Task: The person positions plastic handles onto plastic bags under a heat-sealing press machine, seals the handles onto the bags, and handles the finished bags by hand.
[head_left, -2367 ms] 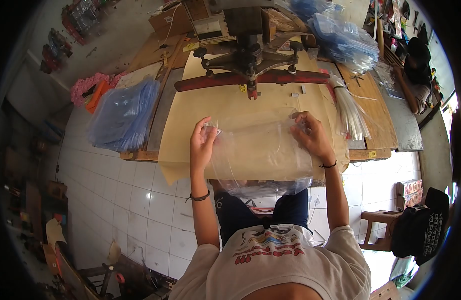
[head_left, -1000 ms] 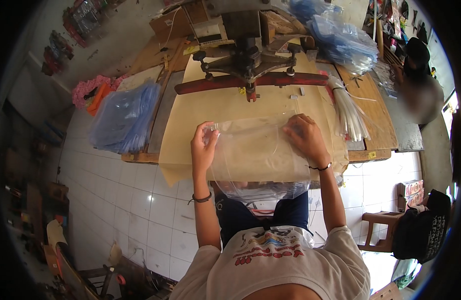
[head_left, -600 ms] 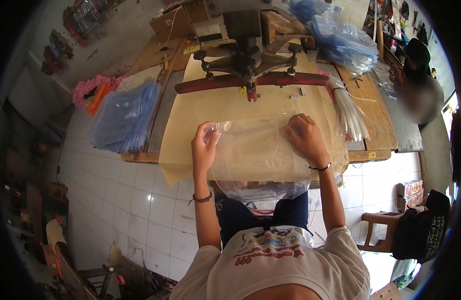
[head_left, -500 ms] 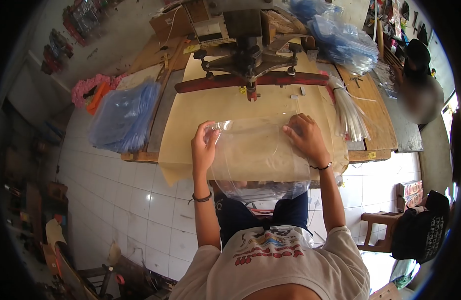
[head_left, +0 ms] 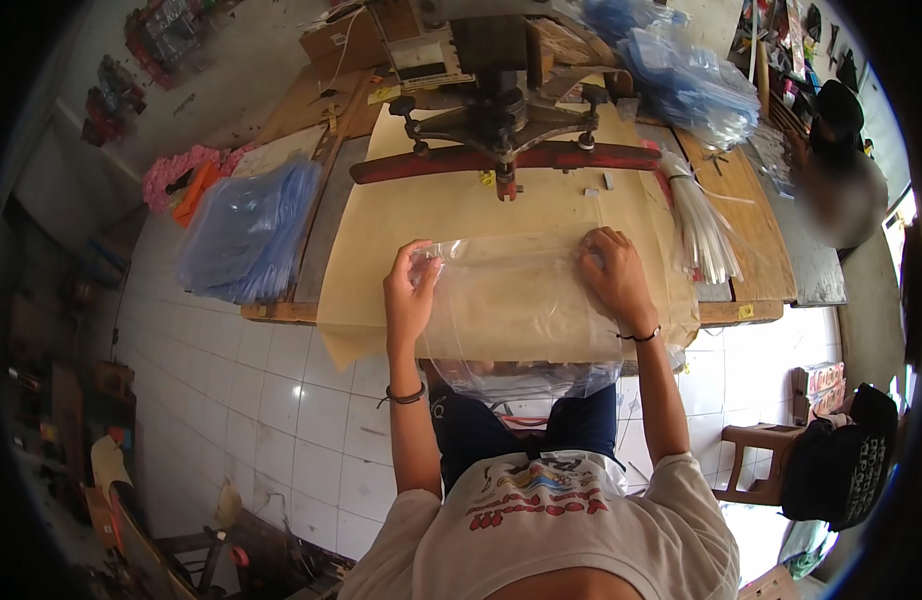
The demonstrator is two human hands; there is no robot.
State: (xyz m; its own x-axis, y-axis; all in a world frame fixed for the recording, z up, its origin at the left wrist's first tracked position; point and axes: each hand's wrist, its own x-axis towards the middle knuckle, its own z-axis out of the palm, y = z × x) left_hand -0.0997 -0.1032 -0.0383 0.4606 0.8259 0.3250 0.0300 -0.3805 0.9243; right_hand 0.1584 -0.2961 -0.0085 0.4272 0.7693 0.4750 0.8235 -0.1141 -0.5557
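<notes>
Left hand [head_left: 409, 295] pinches clear sheet [head_left: 511, 310] at far corner; right hand [head_left: 618, 277] curls opposite, grip unclear. It drapes bodyward, long axis indeterminate.

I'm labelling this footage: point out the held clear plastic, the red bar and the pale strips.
Held clear plastic [head_left: 516, 300], head view: its middle.
Red bar [head_left: 618, 157], head view: right half.
Pale strips [head_left: 697, 220], head view: bundle's middle.
</notes>
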